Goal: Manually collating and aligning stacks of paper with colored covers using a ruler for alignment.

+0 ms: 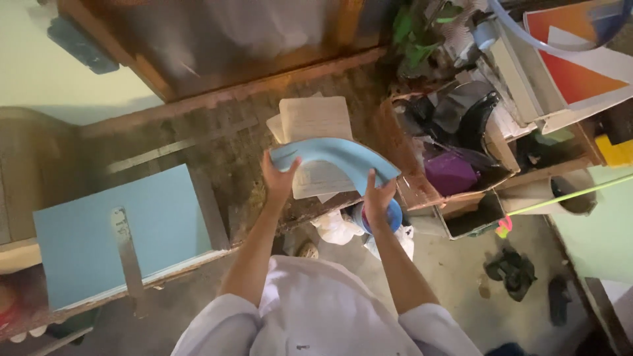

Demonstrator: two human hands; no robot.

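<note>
- Nearest the camera it's just white sleeves and two bare forearms reaching up and out over the worktop (217, 142), with a grubby concrete floor down below.
- Step in hand, as I read it: the curved light-blue strip (336, 157) is being held up off the bench and checked or flexed, not laid down anywhere. It arcs between both hands, up in the air, above a few pale boards (315, 118) lying on the worktop.
- Left hand (278, 177): fingers curled shut around the strip's left end, thumb wrapped on the near side. Looks like a proper clamp, not just a touch.
- Right hand (378, 196): closed on the strip's right, lower end, fingers tucked under the edge and thumb on top. Just beneath that hand there's a round blue thing (393, 217), maybe a tub or lid, it's mostly hidden so I can't say.
- What the next move would call for, my guess only: both grips staying firm and even, since the piece is bent and would likely spring or twist if one end slipped. Any setting down needs a bare patch of bench, and the boards underneath already take up that spot.
- Further left on the worktop: a flat light-blue panel (109, 231) with a metal ruler (126, 254) lying across it, well apart from the hands.
- Far right: an open wooden crate (455, 158) stuffed with dark odds and ends and something purple, and behind it an orange-and-white board (580, 59).
</note>
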